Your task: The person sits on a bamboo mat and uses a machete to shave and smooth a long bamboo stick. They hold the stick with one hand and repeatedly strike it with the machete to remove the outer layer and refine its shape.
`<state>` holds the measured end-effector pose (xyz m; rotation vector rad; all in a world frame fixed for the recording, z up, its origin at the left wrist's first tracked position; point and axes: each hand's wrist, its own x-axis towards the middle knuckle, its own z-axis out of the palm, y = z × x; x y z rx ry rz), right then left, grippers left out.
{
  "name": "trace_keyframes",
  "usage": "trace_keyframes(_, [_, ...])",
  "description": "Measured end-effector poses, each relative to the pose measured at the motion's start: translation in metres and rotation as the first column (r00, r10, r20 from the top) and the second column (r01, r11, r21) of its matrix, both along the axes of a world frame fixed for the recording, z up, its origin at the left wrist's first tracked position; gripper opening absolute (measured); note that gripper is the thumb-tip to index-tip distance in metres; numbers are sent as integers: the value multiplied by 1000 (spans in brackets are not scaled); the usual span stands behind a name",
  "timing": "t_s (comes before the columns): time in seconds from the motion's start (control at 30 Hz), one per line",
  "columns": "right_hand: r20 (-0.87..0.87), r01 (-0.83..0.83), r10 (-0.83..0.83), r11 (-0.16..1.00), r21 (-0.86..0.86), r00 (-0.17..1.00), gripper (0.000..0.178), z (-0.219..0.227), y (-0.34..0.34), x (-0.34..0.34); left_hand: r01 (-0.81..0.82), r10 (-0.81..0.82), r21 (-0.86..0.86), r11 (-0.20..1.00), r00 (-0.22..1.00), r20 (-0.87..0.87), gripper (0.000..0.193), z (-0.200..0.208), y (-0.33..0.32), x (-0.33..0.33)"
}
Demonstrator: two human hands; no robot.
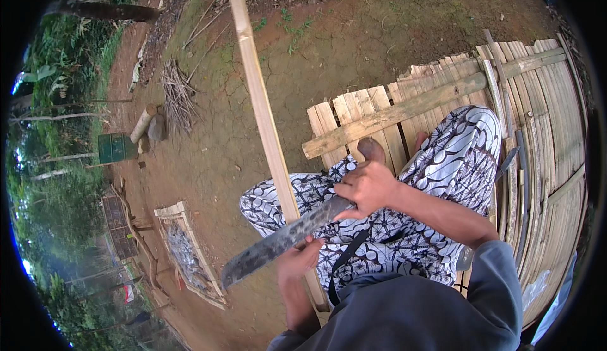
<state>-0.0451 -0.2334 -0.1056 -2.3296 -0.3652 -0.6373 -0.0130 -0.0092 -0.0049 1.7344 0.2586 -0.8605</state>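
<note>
Fingers of the right hand (pixel 367 188) clamp a dark, broad steel machete (pixel 278 242); left hand (pixel 297 259) fingers grip the long pale bamboo slat (pixel 262 107) beneath its blade.

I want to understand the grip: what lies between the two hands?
In the head view, the long bamboo strip passes between the left hand and right hand, with the machete blade laid across it.

Slatted bamboo platform (pixel 544 117), crosswise bamboo batten (pixel 404 112) and knife (pixel 508 163) on it

Grey long-sleeve top (pixel 404 313), blk/wht batik-pattern sarong (pixel 436 180), bare forearms.
</note>
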Motion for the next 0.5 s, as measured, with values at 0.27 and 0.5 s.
trace_keyframes(0.27, [-170, -26, 22, 999, -24, 985, 55, 0, 3, 2, 14, -14, -8, 1000, 997, 73, 21, 2, -6, 5])
trace_keyframes(0.5, [-191, 108, -101, 994, 27, 976, 56, -15, -3, 13, 107, -116, 56, 993, 976, 183, 20, 4, 14, 2])
